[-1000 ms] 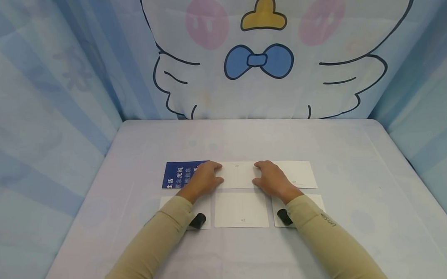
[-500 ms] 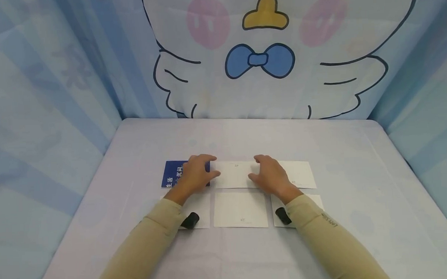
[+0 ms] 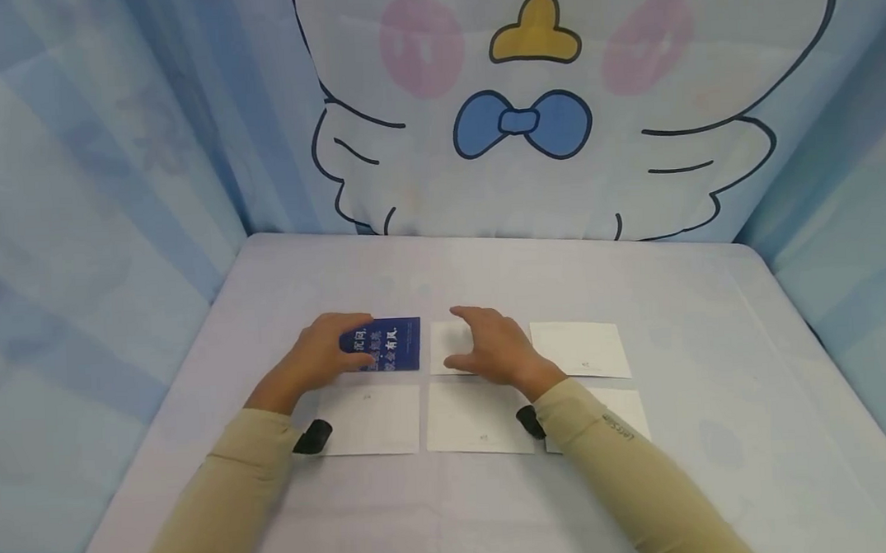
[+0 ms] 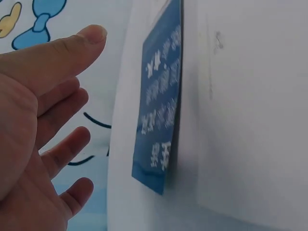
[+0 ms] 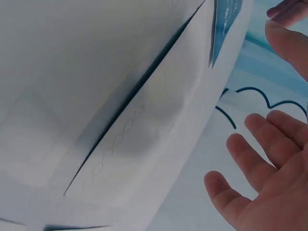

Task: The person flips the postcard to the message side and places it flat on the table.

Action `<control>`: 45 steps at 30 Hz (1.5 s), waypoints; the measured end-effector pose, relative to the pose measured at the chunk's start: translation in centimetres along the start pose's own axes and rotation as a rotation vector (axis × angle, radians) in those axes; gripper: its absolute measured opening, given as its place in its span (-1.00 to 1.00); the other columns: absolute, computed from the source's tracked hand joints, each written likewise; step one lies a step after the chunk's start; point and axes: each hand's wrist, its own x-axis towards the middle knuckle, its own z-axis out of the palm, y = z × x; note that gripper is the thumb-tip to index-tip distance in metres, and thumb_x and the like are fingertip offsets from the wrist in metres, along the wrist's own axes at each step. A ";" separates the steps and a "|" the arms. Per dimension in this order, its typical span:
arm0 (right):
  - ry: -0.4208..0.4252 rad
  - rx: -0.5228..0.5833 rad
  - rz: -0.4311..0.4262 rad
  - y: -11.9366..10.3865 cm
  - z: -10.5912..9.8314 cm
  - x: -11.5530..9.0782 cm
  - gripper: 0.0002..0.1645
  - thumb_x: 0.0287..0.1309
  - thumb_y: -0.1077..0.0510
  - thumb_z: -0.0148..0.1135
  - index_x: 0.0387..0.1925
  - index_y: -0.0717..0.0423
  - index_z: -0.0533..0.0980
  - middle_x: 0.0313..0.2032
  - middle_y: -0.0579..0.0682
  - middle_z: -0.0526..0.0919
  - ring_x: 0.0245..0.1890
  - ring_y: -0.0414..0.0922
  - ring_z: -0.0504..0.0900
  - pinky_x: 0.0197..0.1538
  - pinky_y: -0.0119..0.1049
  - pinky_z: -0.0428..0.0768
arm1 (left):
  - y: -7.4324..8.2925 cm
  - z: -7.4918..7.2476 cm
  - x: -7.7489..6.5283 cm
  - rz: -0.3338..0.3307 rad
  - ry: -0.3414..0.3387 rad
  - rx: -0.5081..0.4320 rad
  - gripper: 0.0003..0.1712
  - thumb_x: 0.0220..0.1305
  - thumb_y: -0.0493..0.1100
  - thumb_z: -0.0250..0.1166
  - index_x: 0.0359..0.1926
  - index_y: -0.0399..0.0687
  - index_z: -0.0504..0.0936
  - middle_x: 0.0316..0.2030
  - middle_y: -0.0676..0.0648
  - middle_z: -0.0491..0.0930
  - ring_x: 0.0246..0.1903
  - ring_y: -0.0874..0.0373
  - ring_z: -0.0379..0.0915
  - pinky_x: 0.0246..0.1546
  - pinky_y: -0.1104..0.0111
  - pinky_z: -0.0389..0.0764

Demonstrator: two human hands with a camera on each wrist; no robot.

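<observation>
A blue card [image 3: 397, 340] with white lettering lies at the left end of the back row of cards. My left hand [image 3: 316, 355] hovers over its left part, thumb and fingers spread. In the left wrist view a gap shows between the left hand [image 4: 41, 115] and the blue card [image 4: 161, 96]. My right hand [image 3: 496, 348] is above the back row's middle white card [image 3: 443, 342] and hides its right part. Its fingers are apart and hold nothing in the right wrist view, where the right hand [image 5: 276, 168] is clear of the cards.
Another white card [image 3: 580, 349] ends the back row on the right. The front row has a left white card [image 3: 371, 420], a middle one [image 3: 479, 415] and a right one [image 3: 627, 404], partly under my right sleeve. A pale cloth covers the table [image 3: 394, 510]; printed curtains [image 3: 113, 200] surround it.
My left hand has moved left, from the middle white card to the left part of the blue card. The right hand has shifted left over the middle card. The cards look unmoved.
</observation>
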 end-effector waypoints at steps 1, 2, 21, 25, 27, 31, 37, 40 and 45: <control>-0.014 -0.003 -0.001 -0.2 0.2 0.2 -0.03 0.07 -0.13 0.46 0.44 0.10 0.31 0.34 0.12 0.44 0.33 0.12 0.40 0.33 0.06 0.35 | -0.5 -0.1 -0.1 -0.011 -0.004 0.014 -0.20 0.19 -0.09 0.48 0.43 -0.06 0.40 0.40 -0.21 0.32 0.42 -0.24 0.08 0.36 -0.19 0.09; -0.034 -0.008 0.000 -0.5 0.5 0.4 -0.02 0.07 -0.13 0.47 0.45 0.09 0.30 0.35 0.11 0.43 0.34 0.11 0.38 0.34 0.04 0.34 | -0.9 -0.2 -0.3 -0.027 -0.007 0.025 -0.19 0.18 -0.08 0.49 0.43 -0.05 0.40 0.40 -0.23 0.32 0.42 -0.25 0.07 0.36 -0.21 0.07; -0.165 -0.152 -0.035 -3.7 4.0 4.1 -0.10 0.18 -0.04 0.41 0.46 0.12 0.27 0.41 0.07 0.35 0.47 0.05 0.16 0.43 0.05 0.16 | -4.7 -0.3 0.0 -0.147 -0.034 0.093 -0.16 0.15 -0.05 0.51 0.41 -0.11 0.41 0.39 -0.32 0.29 0.39 -0.32 0.07 0.33 -0.23 0.08; -0.190 -0.148 -0.027 -3.9 4.2 4.5 -0.13 0.20 -0.05 0.41 0.44 0.13 0.30 0.36 0.09 0.42 0.40 0.05 0.30 0.40 0.03 0.23 | -5.3 0.1 0.1 -0.159 -0.048 0.077 -0.17 0.16 -0.04 0.50 0.41 -0.10 0.41 0.39 -0.32 0.28 0.40 -0.32 0.06 0.33 -0.23 0.08; -0.194 -0.142 -0.019 -3.9 4.2 4.6 -0.15 0.21 -0.06 0.40 0.43 0.13 0.31 0.32 0.10 0.45 0.35 0.04 0.38 0.39 -0.01 0.27 | -5.5 0.2 0.1 -0.158 -0.050 0.075 -0.18 0.16 -0.04 0.49 0.41 -0.10 0.41 0.40 -0.32 0.27 0.40 -0.32 0.05 0.33 -0.23 0.07; -0.199 -0.127 -0.016 -3.9 4.2 4.8 -0.17 0.23 -0.05 0.38 0.42 0.15 0.32 0.31 0.11 0.47 0.32 0.04 0.41 0.39 -0.06 0.27 | -5.6 0.0 0.0 -0.152 -0.050 0.077 -0.18 0.18 -0.04 0.48 0.42 -0.09 0.40 0.40 -0.33 0.25 0.41 -0.33 0.03 0.34 -0.23 0.06; -0.204 -0.110 -0.018 -3.6 4.4 4.8 -0.19 0.20 -0.08 0.34 0.40 0.15 0.35 0.24 0.15 0.53 0.23 0.06 0.49 0.31 -0.08 0.39 | -5.5 -0.3 -0.1 -0.163 -0.073 0.075 -0.20 0.20 -0.01 0.46 0.42 -0.08 0.41 0.39 -0.39 0.23 0.40 -0.36 0.04 0.34 -0.21 0.10; -0.195 -0.123 -0.028 -3.3 4.7 4.8 -0.20 0.20 -0.12 0.30 0.38 0.15 0.38 0.17 0.15 0.58 0.14 0.05 0.54 0.26 -0.09 0.44 | -5.7 -0.3 -0.3 -0.163 -0.080 0.063 -0.23 0.22 0.00 0.44 0.40 -0.07 0.43 0.39 -0.41 0.23 0.39 -0.38 0.05 0.34 -0.20 0.12; -0.182 -0.175 -0.057 -3.6 4.5 4.6 -0.25 0.21 -0.14 0.22 0.34 0.16 0.43 0.09 0.14 0.64 0.05 0.03 0.57 0.24 -0.07 0.43 | -5.7 -0.3 -0.7 -0.150 -0.085 0.073 -0.28 0.26 0.08 0.36 0.38 -0.06 0.46 0.36 -0.42 0.26 0.37 -0.38 0.11 0.32 -0.21 0.16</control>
